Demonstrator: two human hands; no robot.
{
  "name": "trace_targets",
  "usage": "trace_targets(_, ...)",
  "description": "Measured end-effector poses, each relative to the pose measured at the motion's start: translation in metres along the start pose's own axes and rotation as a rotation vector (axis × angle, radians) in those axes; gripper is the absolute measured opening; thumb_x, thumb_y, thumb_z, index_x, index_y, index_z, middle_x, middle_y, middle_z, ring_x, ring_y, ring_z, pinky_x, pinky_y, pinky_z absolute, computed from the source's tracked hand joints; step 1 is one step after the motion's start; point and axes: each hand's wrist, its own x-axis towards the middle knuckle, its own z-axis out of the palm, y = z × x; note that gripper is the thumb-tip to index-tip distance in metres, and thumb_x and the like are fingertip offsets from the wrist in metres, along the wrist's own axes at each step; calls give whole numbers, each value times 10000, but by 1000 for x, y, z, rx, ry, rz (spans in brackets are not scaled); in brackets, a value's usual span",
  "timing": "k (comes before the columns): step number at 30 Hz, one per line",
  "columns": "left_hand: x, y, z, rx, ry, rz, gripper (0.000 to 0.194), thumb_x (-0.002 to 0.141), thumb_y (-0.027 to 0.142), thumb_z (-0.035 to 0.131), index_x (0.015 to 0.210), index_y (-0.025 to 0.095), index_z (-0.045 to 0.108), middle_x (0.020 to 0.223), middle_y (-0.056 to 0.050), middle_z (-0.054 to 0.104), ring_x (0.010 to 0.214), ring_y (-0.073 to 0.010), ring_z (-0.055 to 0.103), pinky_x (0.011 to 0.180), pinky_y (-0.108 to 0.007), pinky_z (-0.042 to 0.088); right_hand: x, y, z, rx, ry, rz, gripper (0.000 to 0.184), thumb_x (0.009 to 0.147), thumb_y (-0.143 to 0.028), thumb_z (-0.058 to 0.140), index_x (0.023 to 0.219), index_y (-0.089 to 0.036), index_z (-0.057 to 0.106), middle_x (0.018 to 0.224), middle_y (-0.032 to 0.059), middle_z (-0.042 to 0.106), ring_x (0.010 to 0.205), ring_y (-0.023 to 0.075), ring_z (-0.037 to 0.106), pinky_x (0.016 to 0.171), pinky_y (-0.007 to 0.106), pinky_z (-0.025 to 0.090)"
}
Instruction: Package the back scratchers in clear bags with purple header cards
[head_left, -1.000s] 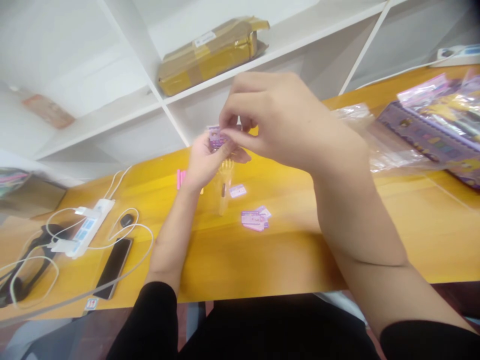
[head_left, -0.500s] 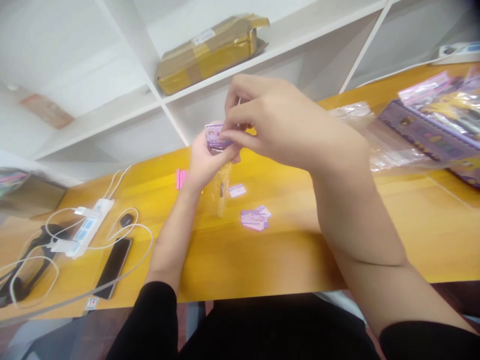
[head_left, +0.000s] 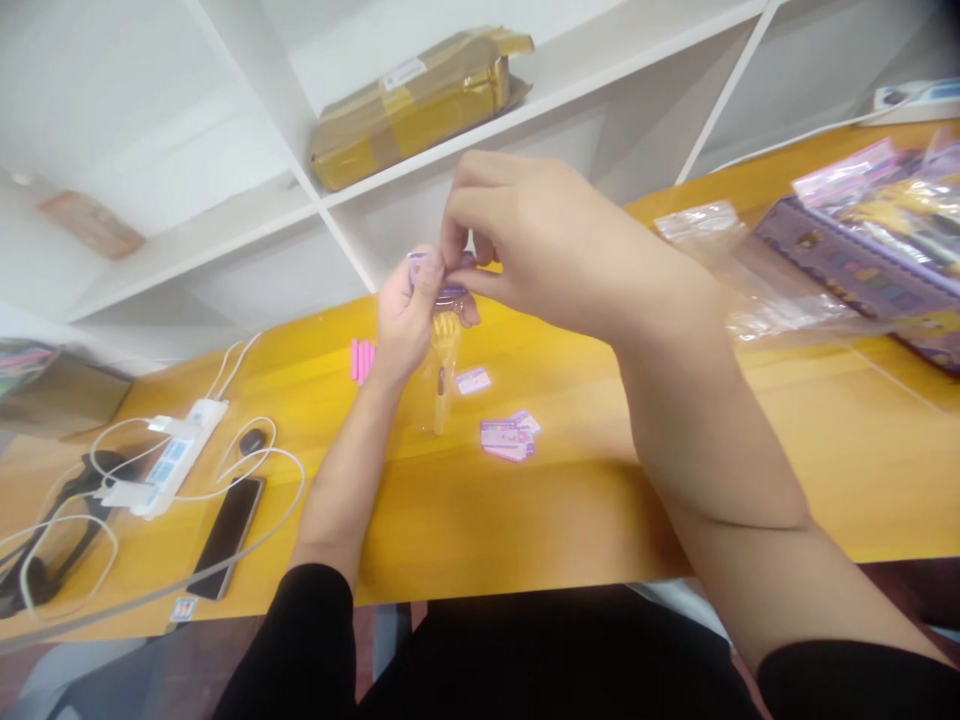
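My left hand point(head_left: 405, 310) is closed on the top of a clear plastic bag point(head_left: 427, 395) that has a purple printed card point(head_left: 415, 265) at its upper end, with the thumb pressed over the card. Inside the bag hangs a yellow fork-shaped item point(head_left: 444, 345) with a dark part on its handle. My right hand point(head_left: 510, 225) pinches the card end from the right, its fingertips against my left thumb. Exactly what lies between those fingertips is hidden. Below the hands on the table are a single purple card point(head_left: 473, 380) and a small pile of purple cards point(head_left: 508, 437).
Several pink sticks point(head_left: 361, 360) lie left of my forearm. A power strip point(head_left: 180, 455) with white cables and a phone point(head_left: 225, 538) are at left. At right, empty clear bags point(head_left: 780, 290) lie beside a purple box point(head_left: 855, 270) of packed items. A taped carton point(head_left: 420, 110) sits on the shelf.
My left thumb has come up over the purple card, and my right fingers have closed in beside it. More of the yellow item now shows below the hands.
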Motion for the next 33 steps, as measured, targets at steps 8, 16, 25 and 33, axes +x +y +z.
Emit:
trace_targets(8,-1,8,-1,-9,-26,-17,464,1025,691,765,1025,229,728,870,-21,793,704,-186,811,669,-315,690,-2,9,10,87,-75,119,263,1109,-460,603,1074,-200,588,991,52,727,806,183,573,717,310,364)
trace_targets(16,-1,6,-9,-38,-152,-88,501,1046,709,733,1186,228,736,1077,-83,833,985,-279,886,831,-410,759,-1,11,3,11,-151,68,333,1118,-326,568,827,-165,550,811,47,644,713,155,450,724,311,274)
trace_targets(25,0,0,-20,133,-205,10,428,1078,602,725,1295,237,773,1291,-104,807,1296,-289,801,1130,-456,689,-1,14,2,65,-213,82,234,1094,-290,559,915,-164,642,843,33,693,711,141,515,701,288,296)
trace_targets(33,1,20,-20,55,-265,25,234,1032,345,708,1190,202,805,1164,-98,843,1083,-258,861,892,-382,754,3,36,5,160,-398,225,432,938,-557,823,1158,-199,720,971,24,748,754,148,593,694,285,369)
